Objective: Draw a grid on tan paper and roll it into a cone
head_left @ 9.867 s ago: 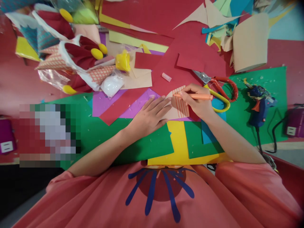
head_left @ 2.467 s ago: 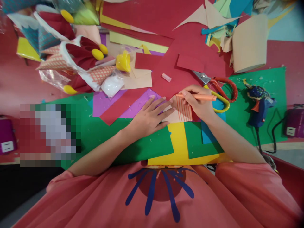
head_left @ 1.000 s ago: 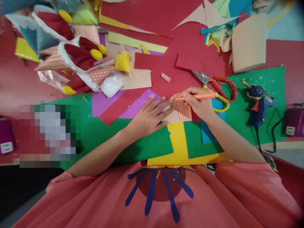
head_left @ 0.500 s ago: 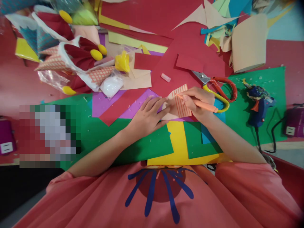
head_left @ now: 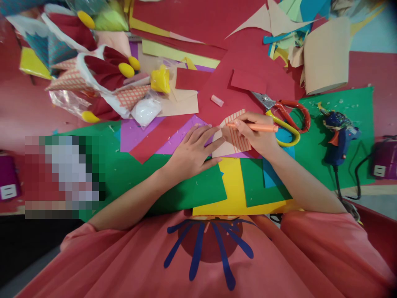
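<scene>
My right hand (head_left: 259, 134) is closed around an orange marker (head_left: 263, 127), its tip at the left part of a small cream paper piece (head_left: 218, 150). Orange stripes run across the right portion of that paper. Fingers spread, my left hand (head_left: 197, 151) lies flat with its fingertips on the paper's left edge. A pinkish marker cap (head_left: 217, 100) rests above the paper on red sheets. Just beyond my right hand lie scissors (head_left: 282, 116) with one red and one yellow handle, blades pointing up and left.
A blue glue gun (head_left: 338, 140) sits on a green sheet (head_left: 362, 107) at right. Paper cones with white trim (head_left: 89, 78) crowd the upper left. A beige paper cylinder (head_left: 325, 58) and paper scraps (head_left: 282, 20) lie upper right. Purple sheets (head_left: 133, 136) are under my left hand's side.
The marker tip has moved left across the paper, and the marker now lies flatter in my right hand. More stripes show toward the left. My left hand has barely shifted.
</scene>
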{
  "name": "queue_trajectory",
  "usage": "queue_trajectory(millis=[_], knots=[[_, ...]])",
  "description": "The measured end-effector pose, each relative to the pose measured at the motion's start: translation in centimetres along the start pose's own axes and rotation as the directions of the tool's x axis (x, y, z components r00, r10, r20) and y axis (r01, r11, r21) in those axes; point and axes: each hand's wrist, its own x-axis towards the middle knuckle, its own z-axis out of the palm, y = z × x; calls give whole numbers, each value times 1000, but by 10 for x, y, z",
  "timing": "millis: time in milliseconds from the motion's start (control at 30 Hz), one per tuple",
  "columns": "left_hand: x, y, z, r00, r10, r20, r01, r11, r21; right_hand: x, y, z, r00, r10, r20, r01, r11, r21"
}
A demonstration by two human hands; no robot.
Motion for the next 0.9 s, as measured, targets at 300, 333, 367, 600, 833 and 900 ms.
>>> queue_trajectory(millis=[300,333,367,600,833,900], knots=[[1,0,1,1000,-4,-5,4,1000,-9,0,0,-3,998,21,55,-23,999,27],[1,0,1,1000,0,-10,0,1000,-7,0,0,-3,998,27,55,-30,999,46],[1,0,1,1000,2,-14,-2,1000,-5,0,0,-3,998,31,49,-34,998,58],[0,0,1,1000,8,-22,-7,1000,19,0,-2,-2,999,27,30,-28,1000,15],[1,-1,1,999,28,-31,-27,999,24,2,-3,-2,996,59,73,-62,997,40],[1,-1,1,1000,13,-14,-13,1000,6,2,-3,-3,995,81,62,-85,994,74]])
